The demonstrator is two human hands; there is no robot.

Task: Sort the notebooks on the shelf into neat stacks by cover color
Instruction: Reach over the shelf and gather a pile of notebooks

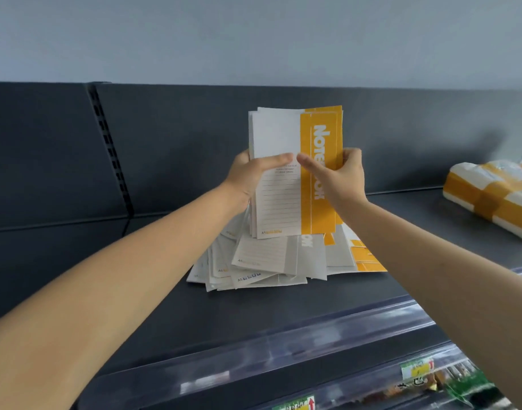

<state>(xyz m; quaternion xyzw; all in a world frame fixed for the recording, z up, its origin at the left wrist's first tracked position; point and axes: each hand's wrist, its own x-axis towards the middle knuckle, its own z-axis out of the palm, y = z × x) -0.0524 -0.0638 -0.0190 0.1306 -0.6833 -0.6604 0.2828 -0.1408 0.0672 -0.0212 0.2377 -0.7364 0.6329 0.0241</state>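
Both the left hand and right hand grasp gathered yellow notebooks upright; the mixed pile on the shelf remains unsorted.

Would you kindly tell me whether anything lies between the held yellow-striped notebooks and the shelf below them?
Yes: a messy pile of white, grey and yellow notebooks lies on the dark grey shelf under the yellow-striped notebooks gripped by the left hand and right hand. Bare shelf shows left of it.

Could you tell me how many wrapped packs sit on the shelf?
1: a yellow-and-white plastic-wrapped pack at the dark shelf's right end, cropped; more may lie beyond.
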